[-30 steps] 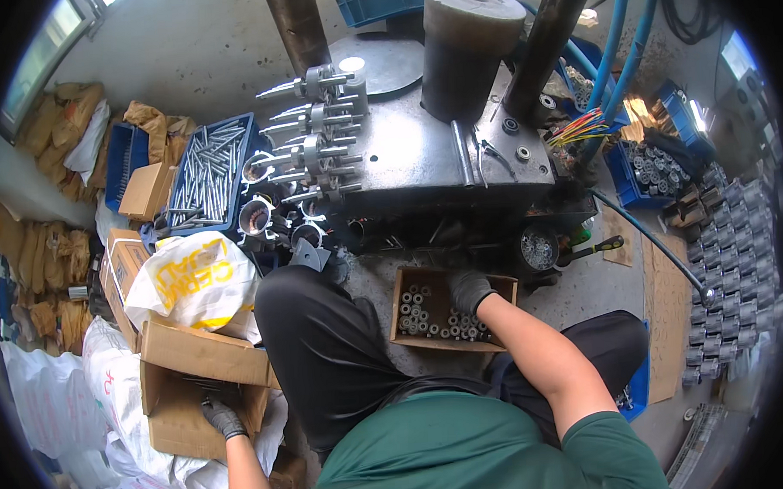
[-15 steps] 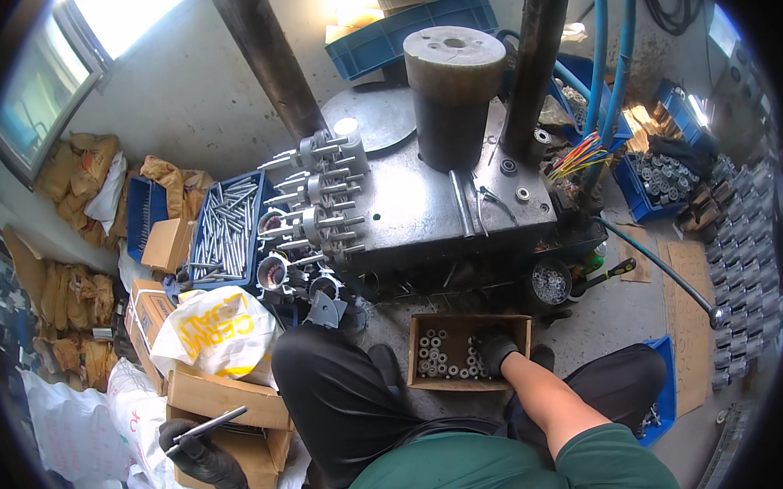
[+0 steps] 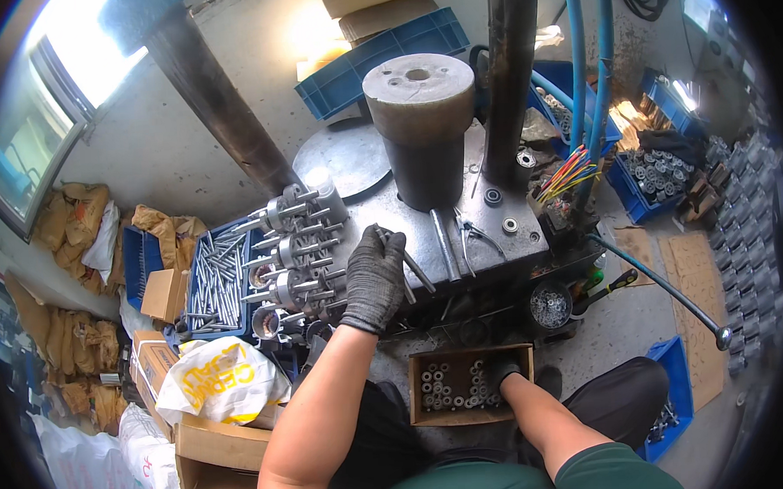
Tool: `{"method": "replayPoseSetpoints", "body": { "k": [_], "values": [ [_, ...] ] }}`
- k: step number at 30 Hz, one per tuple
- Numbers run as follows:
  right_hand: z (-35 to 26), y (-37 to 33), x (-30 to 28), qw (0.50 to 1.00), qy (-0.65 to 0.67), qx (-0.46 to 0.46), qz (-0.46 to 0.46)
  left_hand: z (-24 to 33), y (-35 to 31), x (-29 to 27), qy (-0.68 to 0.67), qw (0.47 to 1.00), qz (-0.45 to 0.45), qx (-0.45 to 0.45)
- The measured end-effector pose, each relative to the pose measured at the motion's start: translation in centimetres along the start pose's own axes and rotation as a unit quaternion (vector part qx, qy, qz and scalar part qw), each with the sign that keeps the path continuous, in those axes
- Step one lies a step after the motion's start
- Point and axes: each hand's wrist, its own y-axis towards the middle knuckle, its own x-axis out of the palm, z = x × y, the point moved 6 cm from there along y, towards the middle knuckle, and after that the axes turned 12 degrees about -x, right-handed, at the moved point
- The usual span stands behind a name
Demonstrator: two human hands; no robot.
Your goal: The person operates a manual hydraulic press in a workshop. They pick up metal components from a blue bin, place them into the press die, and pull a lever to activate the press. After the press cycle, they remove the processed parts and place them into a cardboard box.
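Observation:
My left hand [image 3: 373,285], in a dark grey glove, is closed around thin metal shafts [image 3: 420,273] above the front left of the metal press table [image 3: 365,232]. Two of them seem to stick out from the fingers, pointing toward the near right. Just left of this hand stand several metal parts with rods through them [image 3: 289,249]. My right hand [image 3: 502,372], gloved too, reaches into an open cardboard box [image 3: 456,416] on the floor between my legs. Small ring-shaped bearings [image 3: 433,389] lie in that box. The right fingers are hidden in its dark corner.
On the table are a thick round column [image 3: 420,147], a loose bar [image 3: 445,246], pliers [image 3: 479,237] and a bearing [image 3: 509,225]. A blue crate of shafts [image 3: 218,283] stands left. A long lever [image 3: 660,285] juts out at right, past a bowl of small parts [image 3: 550,305].
My left hand has swung up and right, from beside the lower-left cardboard box to the press table, still holding the shafts. My right hand stays in the bearing box. The view has shifted.

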Motion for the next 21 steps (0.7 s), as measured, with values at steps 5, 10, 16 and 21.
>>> {"method": "replayPoseSetpoints", "body": {
  "k": [5,10,16,21],
  "values": [
    [-1.4,-0.5,0.4,0.994,0.009,-0.082,-0.067,-2.8,3.8,2.7,-0.028,0.997,0.031,-0.068],
    [-6.2,-2.4,-5.4,0.959,0.010,-0.179,-0.218,-3.5,5.1,3.5,-0.086,0.992,0.072,-0.053],
    [-6.0,-4.3,-3.4,0.970,-0.020,-0.161,-0.182,-4.3,5.4,4.0,-0.151,0.986,0.033,-0.063],
    [-5.2,-4.0,0.0,0.969,0.078,-0.111,-0.205,-3.1,3.9,3.1,-0.231,0.972,0.038,-0.032]
  ]
}}
